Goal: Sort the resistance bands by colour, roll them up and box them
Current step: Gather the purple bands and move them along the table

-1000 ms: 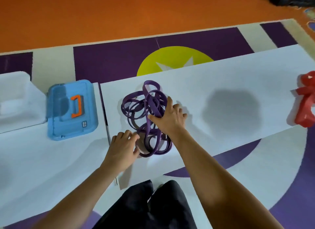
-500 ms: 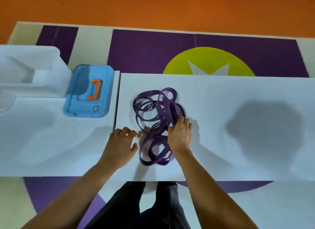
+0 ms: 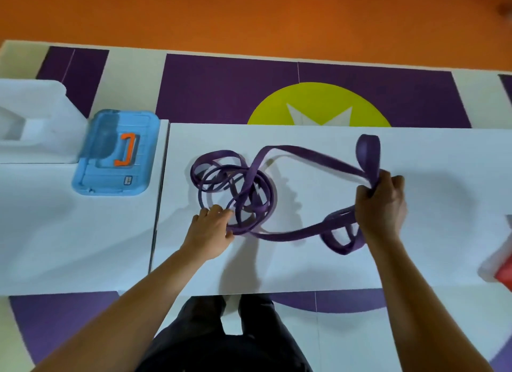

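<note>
Purple resistance bands (image 3: pixel 235 188), tangled loops, one strand stretched rightward.

The location is an indoor activity or exercise room. Indicators: a smooth orange floor (image 3: pixel 249 16) carrying a tiled foam floor mat in purple and cream panels (image 3: pixel 227 88), printed with a yellow-green circle and white star (image 3: pixel 277 108). A flat white tabletop (image 3: pixel 304 266) standing over the mat carries tangled purple elastic resistance bands (image 3: pixel 235 188) and a light-blue plastic carry case with an orange handle (image 3: pixel 110 174).
</note>
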